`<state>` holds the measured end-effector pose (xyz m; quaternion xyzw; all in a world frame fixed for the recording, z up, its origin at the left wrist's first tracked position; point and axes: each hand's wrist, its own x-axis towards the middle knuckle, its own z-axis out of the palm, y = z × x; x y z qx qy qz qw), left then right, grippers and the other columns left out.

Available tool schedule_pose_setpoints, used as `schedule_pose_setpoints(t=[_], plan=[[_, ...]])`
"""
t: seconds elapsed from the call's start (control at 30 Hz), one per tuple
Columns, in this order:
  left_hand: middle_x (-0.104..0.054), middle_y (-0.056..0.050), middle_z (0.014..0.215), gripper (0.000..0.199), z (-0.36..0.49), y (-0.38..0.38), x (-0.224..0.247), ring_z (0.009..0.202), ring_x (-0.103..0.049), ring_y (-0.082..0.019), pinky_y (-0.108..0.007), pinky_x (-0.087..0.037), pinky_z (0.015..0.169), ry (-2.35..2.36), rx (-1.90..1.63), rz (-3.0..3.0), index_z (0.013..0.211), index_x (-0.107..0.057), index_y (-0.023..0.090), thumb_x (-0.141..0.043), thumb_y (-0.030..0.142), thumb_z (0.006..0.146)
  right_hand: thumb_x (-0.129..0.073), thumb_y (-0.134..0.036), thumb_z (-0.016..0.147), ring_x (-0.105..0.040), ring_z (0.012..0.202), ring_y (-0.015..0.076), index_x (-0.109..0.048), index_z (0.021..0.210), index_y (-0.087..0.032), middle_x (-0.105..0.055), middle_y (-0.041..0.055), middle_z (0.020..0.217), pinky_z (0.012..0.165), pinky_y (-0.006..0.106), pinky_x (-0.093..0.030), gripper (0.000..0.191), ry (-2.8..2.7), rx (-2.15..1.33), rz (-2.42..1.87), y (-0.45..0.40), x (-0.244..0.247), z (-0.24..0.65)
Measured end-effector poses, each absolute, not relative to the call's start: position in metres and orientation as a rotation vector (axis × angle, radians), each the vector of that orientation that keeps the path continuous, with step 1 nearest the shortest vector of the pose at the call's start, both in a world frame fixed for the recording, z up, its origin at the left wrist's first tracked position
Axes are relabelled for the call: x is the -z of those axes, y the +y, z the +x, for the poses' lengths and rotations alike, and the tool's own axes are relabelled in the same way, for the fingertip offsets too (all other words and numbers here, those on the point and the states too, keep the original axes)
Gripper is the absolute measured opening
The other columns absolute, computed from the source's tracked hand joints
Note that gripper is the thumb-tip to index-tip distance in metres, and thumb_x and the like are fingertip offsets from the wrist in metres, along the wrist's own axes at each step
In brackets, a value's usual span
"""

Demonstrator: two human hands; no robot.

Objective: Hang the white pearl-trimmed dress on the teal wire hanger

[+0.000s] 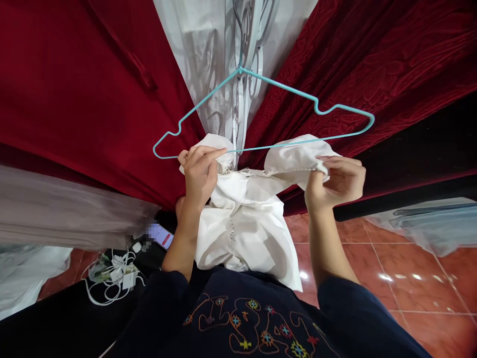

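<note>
Clearly, open room lies between the left hand (201,171) and the right hand (335,181), crossed by the lower bar of one thin pale-blue hanger (279,85) and the beaded edge of one white satiny garment (257,223). The garment hangs below the bar, before the person's body. The left hand curls closed on its left side, fingertips at the bar; the right hand, apart from the bar, pinches its right edge between thumb and fingers. Each hanger end reaches over a deep-red fabric drape, one left (112,99), one right (391,64). Glossy reddish floor tiles (402,271) leave space beside the right forearm. At lower left are one lit phone (163,236) and one tangle of white cables (126,281) on a black surface (104,323).
</note>
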<state>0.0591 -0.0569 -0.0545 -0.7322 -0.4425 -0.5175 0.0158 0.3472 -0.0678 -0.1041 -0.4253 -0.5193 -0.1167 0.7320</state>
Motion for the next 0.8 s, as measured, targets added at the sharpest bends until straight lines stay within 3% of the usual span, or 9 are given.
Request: schedule_pose_setpoints(t=[0.07, 0.13, 0.23, 0.4, 0.5, 0.63, 0.8], plan=[[-0.076, 0.001, 0.096, 0.038, 0.06, -0.059, 0.053, 0.089, -0.066, -0.018, -0.041, -0.035, 0.096, -1.376, 1.609, -2.277, 0.106, -0.079, 0.029, -0.056, 0.003, 0.092, -0.069, -0.029, 0.08, -0.07, 0.08, 0.0236, -0.065, 0.093, -0.025, -0.065, 0.0061, 0.089, 0.071, 0.045, -0.061, 0.015, -1.282, 0.277, -0.83, -0.074, 0.088, 0.328], [-0.076, 0.0, 0.097, 0.037, 0.059, -0.061, 0.051, 0.089, -0.066, -0.018, -0.041, -0.035, 0.095, -1.408, 1.555, -2.283, 0.107, -0.079, 0.029, -0.056, 0.004, 0.092, -0.07, -0.026, 0.079, -0.072, 0.1, 0.0265, -0.07, 0.109, -0.027, -0.07, 0.0069, 0.104, 0.088, 0.05, -0.062, 0.03, -1.488, 0.282, -0.747, -0.073, 0.069, 0.311], [-0.077, -0.001, 0.098, 0.036, 0.057, -0.064, 0.05, 0.092, -0.067, -0.019, -0.042, -0.036, 0.097, -1.443, 1.489, -2.27, 0.109, -0.079, 0.03, -0.056, 0.006, 0.094, -0.066, -0.027, 0.087, -0.07, 0.117, 0.0259, -0.07, 0.115, -0.031, -0.075, 0.0015, 0.112, 0.11, 0.055, -0.049, 0.028, -1.791, 0.188, -0.82, -0.065, 0.051, 0.293], [-0.076, -0.003, 0.114, 0.034, 0.051, -0.069, 0.064, 0.108, -0.069, -0.02, -0.046, -0.04, 0.11, -1.361, 1.511, -2.232, 0.114, -0.075, 0.029, -0.055, 0.009, 0.096, -0.064, -0.024, 0.092, -0.073, 0.098, 0.0177, -0.073, 0.102, -0.03, -0.077, -0.0032, 0.105, 0.101, 0.045, -0.044, 0.015, -1.793, 0.08, -0.971, -0.058, 0.052, 0.279], [-0.067, -0.009, 0.118, 0.018, 0.046, -0.078, 0.085, 0.114, -0.066, -0.024, -0.046, -0.051, 0.103, -1.4, 1.768, -1.876, 0.104, -0.071, 0.022, -0.057, 0.016, 0.095, -0.062, -0.02, 0.092, -0.074, 0.099, 0.0175, -0.073, 0.101, -0.029, -0.078, -0.0036, 0.104, 0.101, 0.043, -0.043, 0.017, -1.737, -0.005, -0.95, -0.059, 0.055, 0.276], [-0.058, -0.006, 0.098, 0.015, 0.022, -0.085, 0.1, 0.09, -0.064, -0.018, -0.034, -0.053, 0.076, -1.58, 1.959, -1.489, 0.097, -0.062, 0.019, -0.057, 0.011, 0.086, -0.062, -0.019, 0.092, -0.074, 0.098, 0.0165, -0.073, 0.099, -0.029, -0.079, -0.0044, 0.103, 0.1, 0.042, -0.044, 0.016, -1.713, -0.058, -0.922, -0.058, 0.054, 0.275], [-0.055, -0.001, 0.084, 0.021, -0.033, -0.07, 0.069, 0.074, -0.056, -0.014, -0.03, -0.047, 0.069, -1.597, 1.925, -1.435, 0.091, -0.059, 0.017, -0.056, 0.004, 0.076, -0.062, -0.021, 0.094, -0.074, 0.092, 0.0156, -0.073, 0.096, -0.029, -0.079, -0.0054, 0.097, 0.099, 0.041, -0.045, 0.013, -1.68, -0.026, -0.906, -0.055, 0.055, 0.273]])
